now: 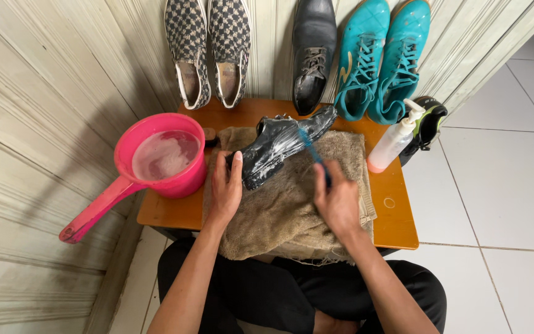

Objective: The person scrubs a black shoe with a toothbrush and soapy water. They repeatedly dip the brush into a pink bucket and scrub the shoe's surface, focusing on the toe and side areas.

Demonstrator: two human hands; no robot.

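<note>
Setting: a low orange-brown table (397, 216) set against a pale panelled wall (44, 124), white tiled floor (502, 185) to the right; the person sits at the near edge, dark trousers below.

Left hand (225, 188): fingers curled around the heel end of a black leather shoe (282, 145), steadying it; the shoe lies wet and soapy, tilted on its side, toe pointing away and to the right.

Right hand (336, 201): closed on the handle of a blue brush (311, 147), its bristle end touching the middle of the shoe's upper.

Beneath both: a brown towel (279, 216), rumpled, covering the table's centre and hanging over the near edge.

Left of the towel: a pink dipper (156, 176) with a long handle, holding soapy water, just beside the left hand.

Right of the towel: a clear pump bottle (395, 141) with pale liquid; a black and green shoe (429, 124) just behind it at the table's edge.

Against the wall, leaning upright: a pair of chequered slip-on shoes (208, 49); one black lace-up shoe (313, 52); a pair of teal sports shoes (381, 59).
</note>
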